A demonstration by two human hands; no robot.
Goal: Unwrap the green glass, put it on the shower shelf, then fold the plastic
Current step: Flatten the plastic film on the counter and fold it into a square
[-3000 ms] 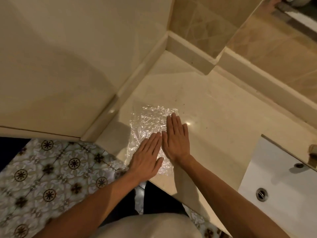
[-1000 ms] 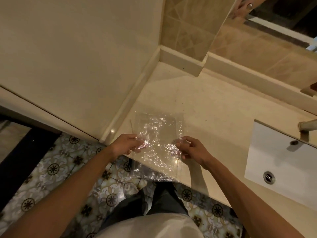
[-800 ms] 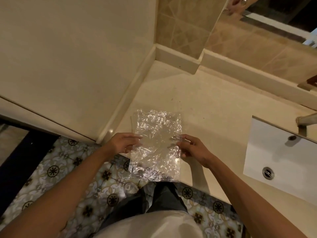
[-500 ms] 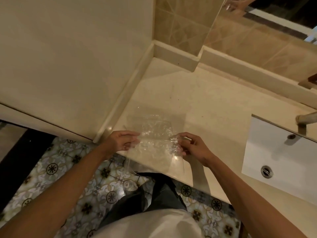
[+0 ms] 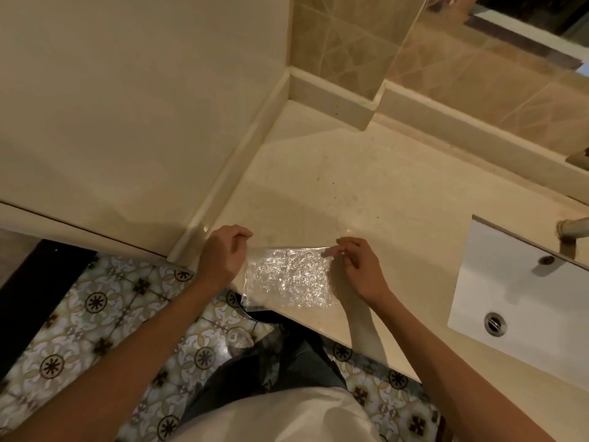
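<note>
A crinkled sheet of clear plastic [image 5: 288,277] lies doubled over at the front edge of the beige countertop [image 5: 366,193], its near edge hanging a little past the counter. My left hand [image 5: 223,253] pinches the sheet's far left corner. My right hand [image 5: 353,266] pinches the far right corner with thumb and fingertips. The fold line runs between both hands. No green glass or shower shelf is in view.
A white sink basin [image 5: 522,301] with a drain [image 5: 494,323] and a tap [image 5: 570,228] sits at the right. A beige wall [image 5: 127,106] borders the counter on the left; a mirror [image 5: 497,52] is behind. Patterned floor tiles [image 5: 95,314] lie below.
Three seconds ago both palms pressed the plastic flat. Since then my hands lifted the sheet by its sides and brought the far half over toward me, so it now lies shorter and doubled.
</note>
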